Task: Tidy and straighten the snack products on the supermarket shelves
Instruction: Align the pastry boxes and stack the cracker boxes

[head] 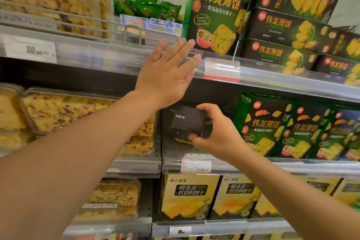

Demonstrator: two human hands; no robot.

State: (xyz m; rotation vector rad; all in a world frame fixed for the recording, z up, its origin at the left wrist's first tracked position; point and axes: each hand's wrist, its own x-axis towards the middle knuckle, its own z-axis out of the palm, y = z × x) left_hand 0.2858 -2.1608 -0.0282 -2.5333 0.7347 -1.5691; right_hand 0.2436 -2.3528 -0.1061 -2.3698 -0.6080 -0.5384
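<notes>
- Head view, looking at the snack aisle: the right hand is wrapped around a dark green box, thumb on top, fingertips curled under the bottom edge. It's got hold of the box's end face, the narrow one facing us.
- The box sits at about 5 o'clock of frame centre, in the gap on the middle shelf, at 9 o'clock from the upright row of matching green boxes and at 3 o'clock from the clear trays of flaky pastry.
- Left hand is flat and relaxed, fingers straight, holding nothing. It's up against the upper shelf's front rail, with a tall display box at 1 o'clock from it. Can't tell if it's actually pressing on the rail or just hovering.
- Direction-wise: my read is the box's long axis runs back into the shelf, away from us, so only its small end shows. It also looks tipped a bit, top corner leaning toward 11 o'clock. Neighbours show their big printed fronts, so this one is turned the wrong way.
- What could go sideways: swinging it round in that tight gap could clip the nearest upright box and knock the row over domino style. The grip is only on one end too, so the far end could sag or snag on the shelf.
</notes>
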